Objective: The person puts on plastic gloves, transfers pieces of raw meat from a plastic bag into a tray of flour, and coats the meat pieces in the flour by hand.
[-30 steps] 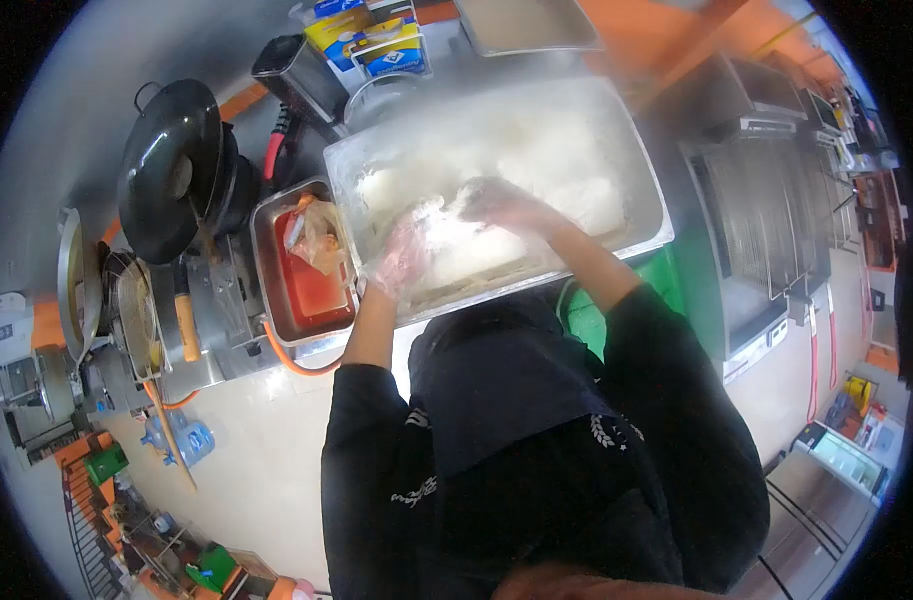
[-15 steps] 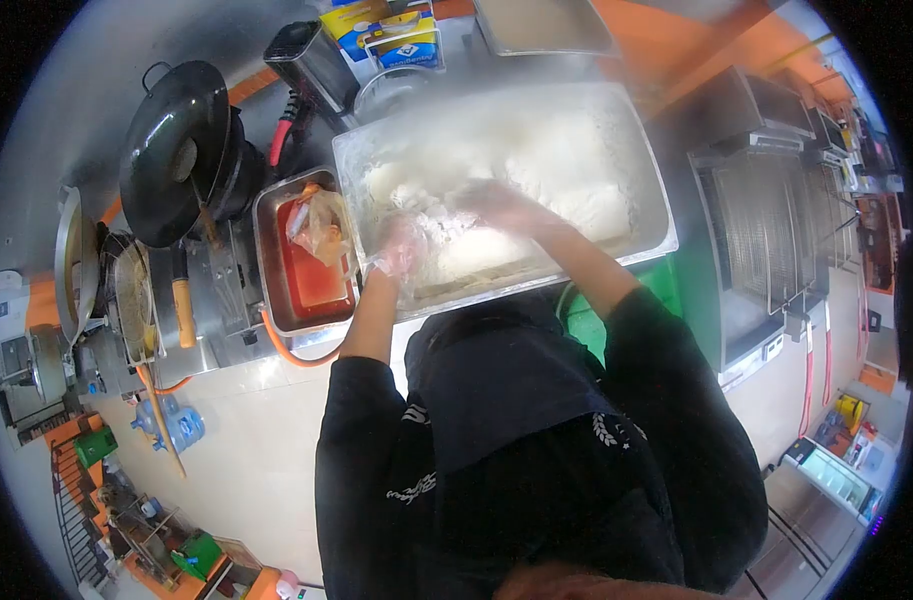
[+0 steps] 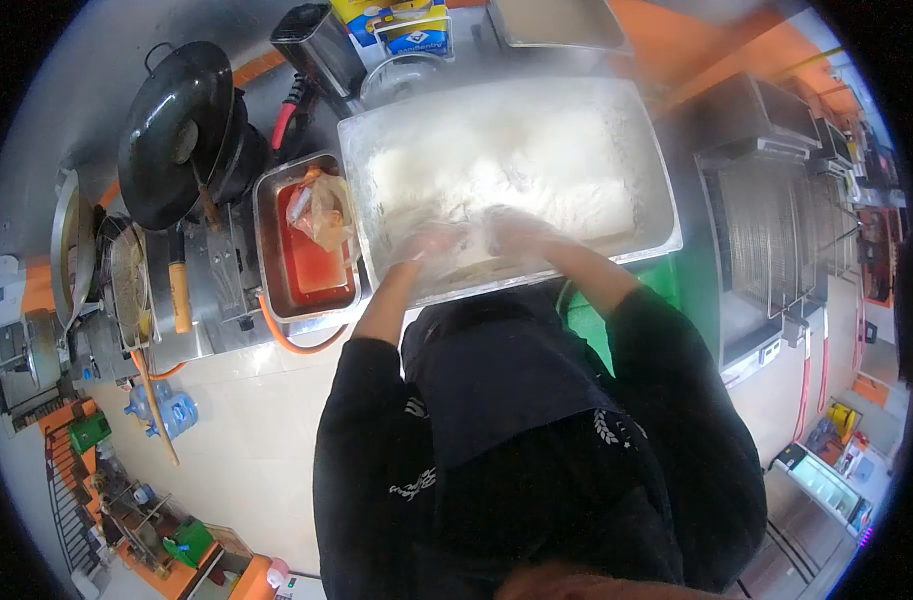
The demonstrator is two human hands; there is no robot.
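Observation:
A large metal tray (image 3: 666, 215) holds a broad bed of white flour-like powder (image 3: 576, 150). Both hands wear thin clear plastic gloves and are down at the near side of this powder. My left hand (image 3: 431, 243) is near the tray's front left part, its fingers smeared by motion. Close beside it on the right, my right hand (image 3: 518, 233) is also blurred and partly whitened by powder. Whether either one grips anything under the powder cannot be made out.
Left of the tray stands a smaller metal pan (image 3: 268, 235) with red liquid and a plastic bag (image 3: 326, 215). A black wok (image 3: 171, 135) and a wooden-handled tool (image 3: 180, 298) lie farther left. Fryer baskets (image 3: 761, 230) are at right, a green bin (image 3: 666, 300) below the tray.
Both hands have drawn back toward the tray's near edge. My left hand has shifted right, closer to my right hand. The powder's lumpy middle looks smoother, and the view has shifted slightly.

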